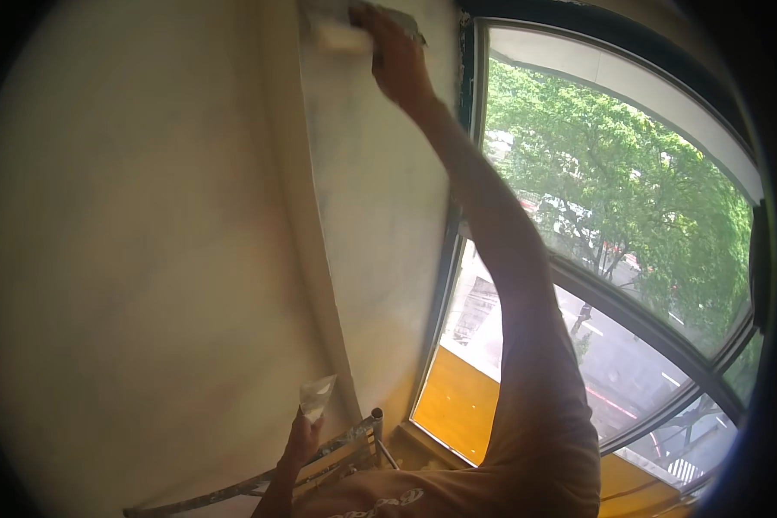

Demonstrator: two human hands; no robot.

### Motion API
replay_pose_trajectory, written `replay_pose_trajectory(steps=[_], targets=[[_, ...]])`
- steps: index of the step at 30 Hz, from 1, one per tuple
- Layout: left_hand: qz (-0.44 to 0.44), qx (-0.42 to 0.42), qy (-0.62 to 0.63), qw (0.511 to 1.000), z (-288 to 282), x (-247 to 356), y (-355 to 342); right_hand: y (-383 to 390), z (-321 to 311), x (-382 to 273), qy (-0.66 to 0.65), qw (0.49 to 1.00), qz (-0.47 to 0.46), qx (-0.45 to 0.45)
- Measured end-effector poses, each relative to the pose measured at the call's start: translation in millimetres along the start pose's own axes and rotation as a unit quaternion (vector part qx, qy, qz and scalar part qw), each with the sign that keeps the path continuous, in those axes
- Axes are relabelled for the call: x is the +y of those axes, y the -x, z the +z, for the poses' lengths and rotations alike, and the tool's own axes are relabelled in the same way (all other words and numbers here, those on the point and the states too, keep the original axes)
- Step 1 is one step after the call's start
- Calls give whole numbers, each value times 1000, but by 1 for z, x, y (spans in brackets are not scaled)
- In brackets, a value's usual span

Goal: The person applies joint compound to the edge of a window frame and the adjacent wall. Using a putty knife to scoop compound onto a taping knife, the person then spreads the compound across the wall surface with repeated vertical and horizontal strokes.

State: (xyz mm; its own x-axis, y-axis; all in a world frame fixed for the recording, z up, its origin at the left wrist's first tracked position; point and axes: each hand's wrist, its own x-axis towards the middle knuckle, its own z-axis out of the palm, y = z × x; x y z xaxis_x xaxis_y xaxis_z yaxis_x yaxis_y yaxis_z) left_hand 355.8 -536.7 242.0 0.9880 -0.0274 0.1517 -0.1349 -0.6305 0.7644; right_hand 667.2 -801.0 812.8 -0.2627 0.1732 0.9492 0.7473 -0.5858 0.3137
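Note:
My right arm reaches up past the window, and my right hand point(399, 69) is closed round a flat, wide-bladed tool point(414, 24) at the wall near the top of the view. The tool's exact kind is unclear because it is blurred and partly behind my fingers. Beside it on the narrow wall strip point(375, 190) is a pale smear or lump point(341, 38). Low down, my left hand point(302, 439) grips a putty knife point(318, 395) by its handle, with the light, flared blade pointing up. The blade carries some whitish stuff.
A raised edge point(306, 216) runs down between the broad left wall point(138, 242) and the narrow strip. Below my left hand stands a metal frame point(233, 492) with a stained rail and an upright tube point(376, 416). A dark-framed window point(470, 129) fills the right, with trees and a street outside.

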Motion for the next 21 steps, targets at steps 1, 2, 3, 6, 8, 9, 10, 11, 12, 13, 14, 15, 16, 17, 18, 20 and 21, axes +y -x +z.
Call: replay_pose_trajectory(steps=[1,2,3,6,8,9,10,11,12,13,14,15,16,17,18,20,21], targets=[[-12,9,46,999,-3,4,3,23,2,-12,9,1000,5,-5],[-22,19,91,995,-8,6,7,51,3,-27,3,999,31,-31],[-23,21,88,996,-11,5,9,82,3,-43,0,997,55,-56],[-57,12,61,996,-23,11,17,197,-4,-95,-7,988,112,-103],[-129,-69,54,988,-34,34,19,277,-22,-132,-21,979,139,-151],[-128,-63,51,988,-32,18,16,312,-27,-155,-36,971,160,-173],[-148,-105,73,981,-25,-10,13,345,-34,-174,-41,962,169,-212],[-172,-145,90,970,-22,-23,15,376,-44,-193,-50,951,181,-247],[-172,-147,88,970,-24,-9,8,402,-58,-210,-61,937,192,-285],[-165,-187,106,963,-30,20,-4,423,-72,-225,-70,922,202,-324],[-158,-229,125,953,-29,38,-7,443,-87,-238,-79,906,211,-358],[-158,-230,125,952,-19,35,-8,456,-101,-248,-90,889,219,-392],[-130,-234,184,946,-6,20,-16,463,-115,-258,-91,889,220,-392],[-100,-239,242,935,7,2,-26,468,-130,-266,-117,873,232,-412],[-103,-240,243,934,21,-21,-37,466,-144,-273,-146,856,242,-433],[-78,-254,241,934,45,-60,-58,439,-171,-280,-247,818,303,-421],[-79,-262,245,930,53,-54,-60,427,-192,-283,-338,769,363,-403]])
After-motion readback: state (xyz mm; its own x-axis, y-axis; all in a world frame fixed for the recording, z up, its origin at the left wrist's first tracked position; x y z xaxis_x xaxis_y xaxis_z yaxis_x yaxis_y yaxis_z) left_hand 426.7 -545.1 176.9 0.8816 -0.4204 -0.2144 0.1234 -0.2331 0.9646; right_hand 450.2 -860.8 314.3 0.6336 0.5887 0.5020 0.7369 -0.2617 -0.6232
